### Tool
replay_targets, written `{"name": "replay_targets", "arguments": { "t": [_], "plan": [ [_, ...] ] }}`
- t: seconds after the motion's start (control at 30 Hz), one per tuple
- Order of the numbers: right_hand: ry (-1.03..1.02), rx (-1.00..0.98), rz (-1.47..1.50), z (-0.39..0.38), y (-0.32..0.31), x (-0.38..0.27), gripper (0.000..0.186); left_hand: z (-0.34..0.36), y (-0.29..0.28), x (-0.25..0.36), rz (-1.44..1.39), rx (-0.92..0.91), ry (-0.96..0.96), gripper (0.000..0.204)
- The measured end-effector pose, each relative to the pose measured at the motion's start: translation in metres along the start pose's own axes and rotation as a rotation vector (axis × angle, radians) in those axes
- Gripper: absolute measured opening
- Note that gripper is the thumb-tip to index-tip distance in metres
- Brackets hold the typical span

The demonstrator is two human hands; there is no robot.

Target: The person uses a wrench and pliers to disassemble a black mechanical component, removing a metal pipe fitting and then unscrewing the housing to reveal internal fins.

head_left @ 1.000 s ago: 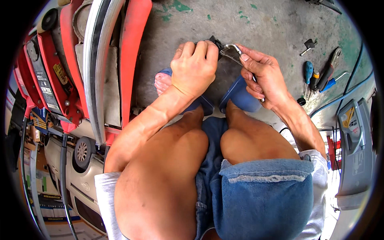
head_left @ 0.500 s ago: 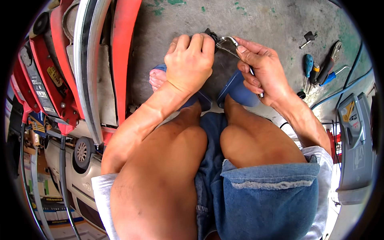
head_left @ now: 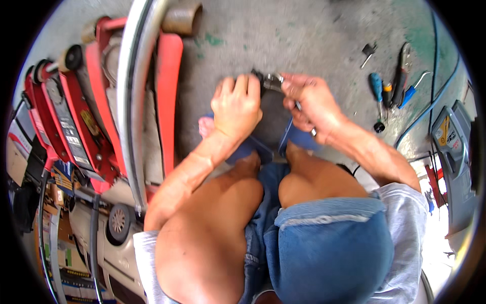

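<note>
Closely, your left hand (head_left: 236, 103) has its fingers bunched, knuckles up, around a small black part (head_left: 257, 75); the fingertips are hidden, and only the part's far side shows. Your right hand (head_left: 315, 104) pinches a silver metal hand tool (head_left: 274, 82) between thumb and forefinger, other fingers curled around its handle; the tool's head meets the black part, contact blurred. Both forearms angle inward past your knees, hands level above the concrete floor (head_left: 304, 35). Right of you lie a blue-handled screwdriver (head_left: 375, 86), dark-handled pliers (head_left: 402, 68) and a blue-handled hook pick (head_left: 408, 96). Red floor jacks (head_left: 169, 86) stand left.
</note>
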State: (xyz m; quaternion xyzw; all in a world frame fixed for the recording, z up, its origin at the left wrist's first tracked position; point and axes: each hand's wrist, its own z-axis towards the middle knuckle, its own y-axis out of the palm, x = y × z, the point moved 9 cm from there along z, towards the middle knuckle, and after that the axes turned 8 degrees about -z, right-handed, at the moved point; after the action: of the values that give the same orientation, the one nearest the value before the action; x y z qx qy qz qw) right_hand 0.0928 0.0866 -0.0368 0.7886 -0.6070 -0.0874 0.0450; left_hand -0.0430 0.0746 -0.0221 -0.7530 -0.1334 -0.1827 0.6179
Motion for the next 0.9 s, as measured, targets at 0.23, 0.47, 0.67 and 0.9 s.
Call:
{"name": "replay_targets", "arguments": {
  "t": [0.23, 0.47, 0.67, 0.9],
  "plan": [
    [-0.111, -0.113, -0.093, 0.005, -0.003, -0.003, 0.038, 0.000, -0.005, 0.001, -0.044, -0.028, 0.003, 0.035],
    [-0.375, 0.070, -0.754, 0.002, -0.010, -0.031, 0.035, 0.002, -0.005, 0.003, -0.009, -0.063, 0.044, 0.038],
    [-0.561, 0.139, -1.137, -0.005, -0.013, -0.047, 0.036, 0.000, -0.007, 0.002, -0.052, -0.071, 0.067, 0.038],
    [-0.740, 0.060, -1.136, 0.012, -0.019, -0.034, 0.039, 0.001, -0.009, -0.001, -0.092, 0.009, 0.092, 0.031]
  ]
}}
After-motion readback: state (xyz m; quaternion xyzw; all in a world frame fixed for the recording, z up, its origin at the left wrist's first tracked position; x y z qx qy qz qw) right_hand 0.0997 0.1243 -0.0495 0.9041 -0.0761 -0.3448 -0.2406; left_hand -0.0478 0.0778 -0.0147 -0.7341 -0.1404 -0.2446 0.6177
